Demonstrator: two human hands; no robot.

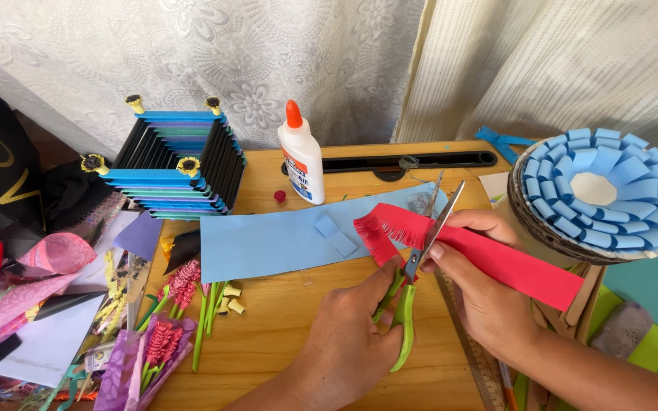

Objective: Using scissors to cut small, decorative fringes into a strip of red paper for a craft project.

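Fringe already runs along the near end of the red paper strip (489,259) that my right hand (481,293) pinches over the wooden table (291,304), while my left hand (348,335) grips green scissors (413,281), blades open, most of the strip uncut.

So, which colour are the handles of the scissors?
Bright green handles, seen in the head view.

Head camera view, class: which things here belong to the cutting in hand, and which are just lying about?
In use:
- red paper strip, fringed at one end
- green-handled scissors
- left hand working the scissors
- right hand holding the strip

Lying about:
- glue bottle
- blue paper sheet
- stacked-stick box
- blue looped-paper disc
- paper flowers
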